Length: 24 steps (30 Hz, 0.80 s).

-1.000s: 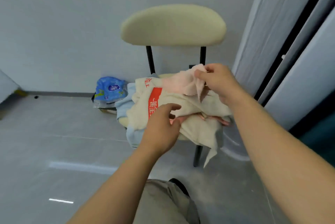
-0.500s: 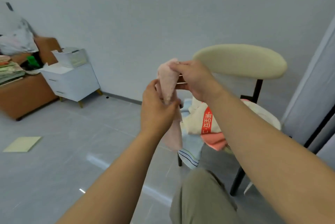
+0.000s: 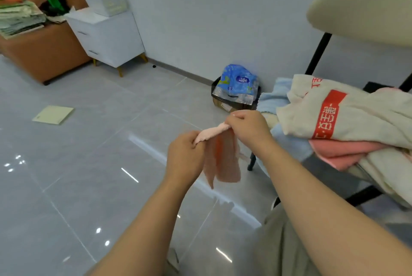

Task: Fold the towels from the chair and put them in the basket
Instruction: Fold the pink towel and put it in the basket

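Towels lie heaped on the chair (image 3: pixel 361 5) at the right, and that heap is most of the job. A cream towel with a red band (image 3: pixel 356 117) sprawls on top, a pink towel (image 3: pixel 341 153) is sandwiched under it, and a light blue towel (image 3: pixel 274 97) hangs off the seat's left edge. None of these looks folded.

By the wall, just beyond the seat, a dark bin (image 3: pixel 225 99) holds a blue packet (image 3: pixel 239 81). I cannot tell whether that bin is the basket, and no other basket shows.

Out over the floor, clear of the chair, a small pale pink towel (image 3: pixel 223 159) hangs in loose folds, its top edge stretched between the two hands. The left grip (image 3: pixel 185 159) pinches one end of that edge with its fingers curled tight. The right grip (image 3: pixel 249 128) pinches the other end, a little higher.

I judge the task barely begun. One towel is off the chair and seems to be getting straightened for its first fold, nothing shows as put away, and the whole heap is left to fold.
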Motion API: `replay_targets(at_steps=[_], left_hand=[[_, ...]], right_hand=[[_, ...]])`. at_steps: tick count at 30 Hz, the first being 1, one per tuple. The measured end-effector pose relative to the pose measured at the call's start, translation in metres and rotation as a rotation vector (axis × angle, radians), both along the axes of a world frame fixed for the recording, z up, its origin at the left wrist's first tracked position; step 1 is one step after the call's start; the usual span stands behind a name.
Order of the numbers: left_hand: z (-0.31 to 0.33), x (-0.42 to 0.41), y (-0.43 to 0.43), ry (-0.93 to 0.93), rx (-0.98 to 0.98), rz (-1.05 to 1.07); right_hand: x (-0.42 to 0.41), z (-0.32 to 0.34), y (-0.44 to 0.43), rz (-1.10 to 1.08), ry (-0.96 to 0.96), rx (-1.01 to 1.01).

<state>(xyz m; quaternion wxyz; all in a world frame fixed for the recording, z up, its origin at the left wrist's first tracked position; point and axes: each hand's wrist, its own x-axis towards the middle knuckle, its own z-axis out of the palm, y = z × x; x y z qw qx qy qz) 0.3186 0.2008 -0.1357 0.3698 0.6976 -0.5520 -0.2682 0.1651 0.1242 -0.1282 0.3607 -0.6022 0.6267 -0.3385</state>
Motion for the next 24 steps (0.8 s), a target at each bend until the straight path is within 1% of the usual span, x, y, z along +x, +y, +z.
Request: replay_targets(at_steps=[2, 5, 7, 10, 13, 14, 16, 21, 24], left_hand=[[-0.019, 0.009, -0.006, 0.062, 0.046, 0.055], [-0.031, 0.019, -0.025, 0.204, 0.100, 0.101], [-0.029, 0.024, -0.045, 0.273, 0.087, 0.119], [-0.028, 0.036, -0.070, 0.347, 0.050, 0.188], [-0.035, 0.045, -0.083, 0.378, 0.058, 0.224], [-0.038, 0.047, -0.086, 0.377, 0.056, 0.227], [-0.040, 0.051, -0.090, 0.356, 0.042, 0.225], [-0.045, 0.054, -0.093, 0.218, -0.014, 0.186], [-0.045, 0.050, -0.094, 0.159, -0.036, 0.175]], right_hand=[[0.005, -0.028, -0.012, -0.006, -0.032, 0.086], [0.013, -0.054, -0.030, 0.042, 0.027, 0.140], [0.021, -0.058, -0.043, 0.063, 0.034, 0.125], [0.026, -0.056, -0.059, 0.047, -0.043, 0.102], [0.023, -0.057, -0.063, 0.079, -0.087, 0.135], [0.022, -0.060, -0.063, 0.115, -0.065, 0.121], [0.019, -0.065, -0.064, 0.178, 0.056, 0.075], [0.008, -0.073, -0.066, 0.189, 0.384, 0.100], [0.002, -0.077, -0.067, 0.171, 0.479, 0.110]])
